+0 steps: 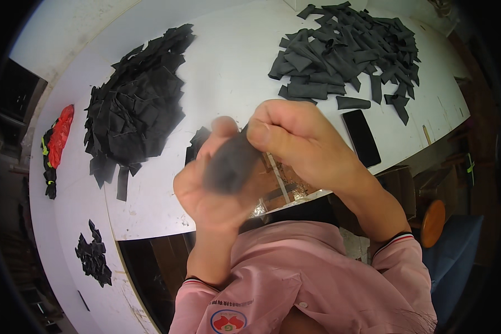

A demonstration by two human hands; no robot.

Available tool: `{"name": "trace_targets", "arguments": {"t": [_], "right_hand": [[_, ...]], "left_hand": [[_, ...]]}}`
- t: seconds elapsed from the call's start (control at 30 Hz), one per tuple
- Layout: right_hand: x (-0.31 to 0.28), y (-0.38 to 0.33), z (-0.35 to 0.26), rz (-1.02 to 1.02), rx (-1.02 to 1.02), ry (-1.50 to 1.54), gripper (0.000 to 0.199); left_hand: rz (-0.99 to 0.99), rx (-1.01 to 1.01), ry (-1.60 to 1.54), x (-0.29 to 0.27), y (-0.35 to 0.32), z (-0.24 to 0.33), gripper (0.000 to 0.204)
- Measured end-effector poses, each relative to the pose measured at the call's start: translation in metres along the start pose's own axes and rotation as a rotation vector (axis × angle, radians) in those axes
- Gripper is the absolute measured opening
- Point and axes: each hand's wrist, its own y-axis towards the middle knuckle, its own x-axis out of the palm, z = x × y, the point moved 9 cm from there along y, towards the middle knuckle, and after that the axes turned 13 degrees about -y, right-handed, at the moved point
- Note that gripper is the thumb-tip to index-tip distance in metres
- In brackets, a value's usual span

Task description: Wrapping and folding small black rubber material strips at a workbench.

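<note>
Both my hands are raised close to the camera over the white table (228,72). Between them is a dark grey fabric piece (232,161), rolled or folded, blurred by motion. My left hand (209,195) cups it from below. My right hand (298,139) pinches its upper end with thumb and fingers. A pile of flat black fabric pieces (136,106) lies at the table's left. A pile of folded dark grey pieces (345,50) lies at the far right.
A black phone (361,137) lies on the table near my right wrist. A small black heap (93,256) and a red and black bundle (55,145) sit on the left side. A round wooden stool (433,222) stands at the right.
</note>
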Motion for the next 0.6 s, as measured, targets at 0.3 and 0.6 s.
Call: {"name": "trace_targets", "arguments": {"t": [0.3,0.6], "right_hand": [[0.02,-0.007,0.112,-0.177,0.377,0.478,0.023],[0.004,0.007,0.102,-0.119,0.239,0.386,0.022]], "left_hand": [[0.289,0.15,-0.025,-0.096,-0.011,0.045,0.027],[0.105,0.386,1.163,-0.025,-0.005,0.028,0.032]]}}
